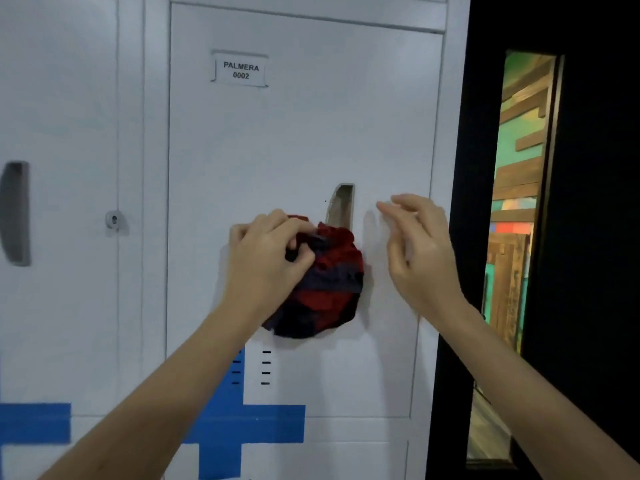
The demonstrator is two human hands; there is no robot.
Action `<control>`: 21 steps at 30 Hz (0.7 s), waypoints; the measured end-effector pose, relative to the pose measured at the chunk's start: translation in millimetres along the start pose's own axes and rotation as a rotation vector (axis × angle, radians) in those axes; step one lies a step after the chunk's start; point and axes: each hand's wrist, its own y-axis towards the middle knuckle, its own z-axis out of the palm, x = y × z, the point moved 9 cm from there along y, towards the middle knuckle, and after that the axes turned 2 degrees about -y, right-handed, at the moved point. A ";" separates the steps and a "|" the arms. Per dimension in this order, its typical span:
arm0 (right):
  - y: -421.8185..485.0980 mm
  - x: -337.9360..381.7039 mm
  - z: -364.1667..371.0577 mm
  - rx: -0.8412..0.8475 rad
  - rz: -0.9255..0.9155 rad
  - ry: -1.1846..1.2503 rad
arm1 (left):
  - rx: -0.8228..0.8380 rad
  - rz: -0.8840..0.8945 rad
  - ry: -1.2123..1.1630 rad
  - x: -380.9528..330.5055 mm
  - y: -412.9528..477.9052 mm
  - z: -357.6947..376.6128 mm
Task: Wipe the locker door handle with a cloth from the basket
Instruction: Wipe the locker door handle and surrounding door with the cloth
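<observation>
the left hand [266,258] grips the bunched red-and-navy cloth [329,285] on the locker door [294,133], handle recess [342,204] showing at its 12 o'clock, while the right hand [419,258], loosely curled and empty, hovers at 3 o'clock by the door's right edge.

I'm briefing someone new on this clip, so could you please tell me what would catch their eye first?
A bunched red and dark blue cloth, gripped by the left hand, sits against the white locker door over the lower part of its recessed handle. The right hand hovers beside it, fingers loosely curled, holding nothing.
</observation>
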 end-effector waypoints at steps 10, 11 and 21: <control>-13.1 3.4 33.1 -0.079 -0.145 -0.320 | -0.068 0.286 0.190 -10.5 -47.3 21.2; -12.3 3.4 33.7 -0.077 -0.144 -0.311 | -0.083 0.292 0.201 -7.9 -39.7 19.8; -11.8 2.8 30.4 -0.124 -0.155 -0.286 | -0.165 0.450 0.242 -9.3 -39.4 21.1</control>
